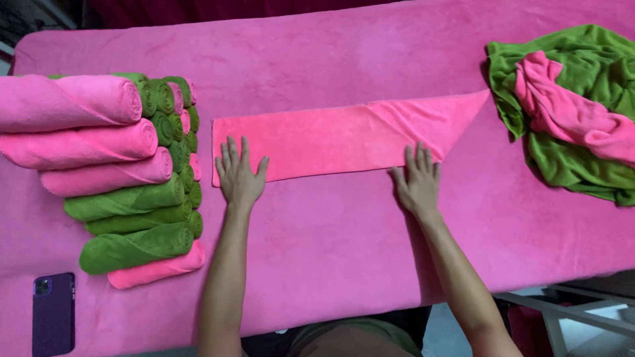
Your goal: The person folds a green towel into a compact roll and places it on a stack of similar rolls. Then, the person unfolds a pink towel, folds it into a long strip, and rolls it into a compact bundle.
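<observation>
From the head view, a folded pink towel (344, 137) lies as a long strip across the pink-covered bench (331, 264), its right end tapering to a point. The left hand (239, 175) rests flat, fingers spread, on the strip's left end. The right hand (418, 182) lies flat, fingers spread, on the strip's lower edge towards the right. Neither hand pinches anything.

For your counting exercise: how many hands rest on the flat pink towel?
2: the left hand on the flat pink towel at its left end, the right hand on its lower edge.
</observation>
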